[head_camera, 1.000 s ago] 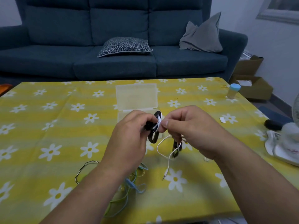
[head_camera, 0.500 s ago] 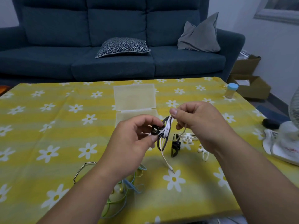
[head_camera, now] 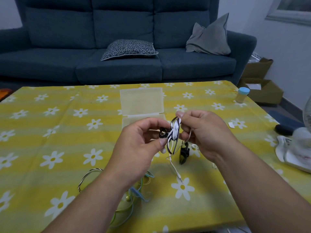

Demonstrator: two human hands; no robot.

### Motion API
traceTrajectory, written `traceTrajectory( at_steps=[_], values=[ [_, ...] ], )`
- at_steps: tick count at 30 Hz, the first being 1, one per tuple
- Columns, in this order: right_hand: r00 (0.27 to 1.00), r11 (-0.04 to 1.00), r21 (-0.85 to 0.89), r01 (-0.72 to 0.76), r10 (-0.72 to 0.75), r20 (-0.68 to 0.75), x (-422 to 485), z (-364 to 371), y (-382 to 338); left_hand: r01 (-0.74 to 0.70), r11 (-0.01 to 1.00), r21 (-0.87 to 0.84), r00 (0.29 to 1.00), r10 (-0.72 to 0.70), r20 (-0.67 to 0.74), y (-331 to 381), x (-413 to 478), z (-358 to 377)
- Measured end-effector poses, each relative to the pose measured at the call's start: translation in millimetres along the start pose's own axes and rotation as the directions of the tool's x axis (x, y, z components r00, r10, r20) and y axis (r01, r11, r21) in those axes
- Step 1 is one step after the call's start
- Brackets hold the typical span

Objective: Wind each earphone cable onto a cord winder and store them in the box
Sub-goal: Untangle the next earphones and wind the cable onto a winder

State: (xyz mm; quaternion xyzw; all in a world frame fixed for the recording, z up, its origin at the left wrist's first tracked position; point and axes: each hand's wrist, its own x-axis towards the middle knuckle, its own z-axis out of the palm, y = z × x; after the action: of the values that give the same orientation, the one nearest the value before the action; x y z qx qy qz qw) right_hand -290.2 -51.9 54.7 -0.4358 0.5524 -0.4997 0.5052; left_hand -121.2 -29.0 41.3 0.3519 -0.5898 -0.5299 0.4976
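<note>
My left hand (head_camera: 139, 147) pinches a black cord winder (head_camera: 164, 133) above the table's middle. White earphone cable (head_camera: 175, 132) is wrapped around the winder, and its tail with the jack plug (head_camera: 179, 177) hangs down to the cloth. My right hand (head_camera: 203, 133) pinches the white cable at the top of the winder. A second black winder (head_camera: 183, 153) lies on the table below my right hand. The clear plastic box (head_camera: 142, 101) stands open just behind my hands. Tangled green, blue and striped earphone cables (head_camera: 138, 189) lie under my left forearm.
The table wears a yellow cloth with white flowers (head_camera: 50, 132). A small jar with a blue lid (head_camera: 242, 96) stands at the far right corner. A white fan base (head_camera: 296, 148) sits off the right edge. A blue sofa (head_camera: 117, 47) stands behind the table.
The white cable's loose loop has been taken up onto the winder, leaving a shorter tail. My right hand has risen to the top of the winder.
</note>
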Motion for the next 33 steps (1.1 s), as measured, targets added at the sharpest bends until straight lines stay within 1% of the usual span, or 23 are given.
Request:
traceTrajectory(
  at_steps=[2,3,5,7,10,13,15,17,20,23,25,27,30,33],
  values=[
    [0.999,1.0,-0.01,-0.027,0.027,0.019,-2,2,-1,0.004,1.0,0.0,1.0,-0.004,0.019,0,-1,-1],
    [0.998,0.998,0.014,-0.054,0.053,0.032,-3,3,-1,0.009,1.0,-0.002,0.999,-0.009,0.034,0,-1,-1],
    [0.987,0.983,0.106,-0.149,0.14,0.084,-3,4,-1,0.017,1.0,-0.011,0.998,-0.017,0.053,0,-1,-2],
    [0.954,0.946,0.176,-0.274,0.243,0.178,-3,7,3,0.016,1.0,-0.022,0.999,-0.015,0.039,-1,-1,-2],
    [0.892,0.911,0.122,-0.394,0.346,0.293,-4,14,15,-0.013,1.0,-0.027,0.998,0.011,-0.06,-2,0,-2],
    [0.856,0.906,0.066,-0.418,0.368,0.364,-6,21,24,-0.038,0.999,0.02,0.97,0.042,-0.237,-5,7,-9],
    [0.857,0.919,0.045,-0.393,0.348,0.381,-8,24,26,-0.04,0.997,0.072,0.935,0.062,-0.348,-6,11,-16],
    [0.867,0.938,0.025,-0.347,0.31,0.39,-12,26,26,-0.031,0.997,0.077,0.9,0.061,-0.432,-6,13,-21],
    [0.879,0.966,-0.035,-0.255,0.246,0.408,-16,28,24,-0.02,0.999,0.039,0.859,0.038,-0.511,-6,14,-27],
    [0.9,0.984,-0.141,-0.106,0.155,0.408,-20,30,20,-0.003,0.999,0.037,0.829,0.023,-0.559,-7,15,-31],
    [0.914,0.973,-0.231,0.024,0.072,0.399,-23,31,18,0.022,0.996,0.091,0.819,0.035,-0.573,-9,15,-33],
    [0.911,0.948,-0.287,0.139,-0.009,0.412,-23,31,16,0.043,0.984,0.174,0.833,0.06,-0.55,-10,14,-31],
    [0.917,0.902,-0.364,0.232,-0.078,0.391,-22,26,9,0.068,0.962,0.264,0.856,0.079,-0.51,-10,14,-30],
    [0.929,0.814,-0.494,0.306,-0.142,0.341,-22,19,0,0.076,0.952,0.295,0.864,0.085,-0.497,-10,14,-31]
  ],
)
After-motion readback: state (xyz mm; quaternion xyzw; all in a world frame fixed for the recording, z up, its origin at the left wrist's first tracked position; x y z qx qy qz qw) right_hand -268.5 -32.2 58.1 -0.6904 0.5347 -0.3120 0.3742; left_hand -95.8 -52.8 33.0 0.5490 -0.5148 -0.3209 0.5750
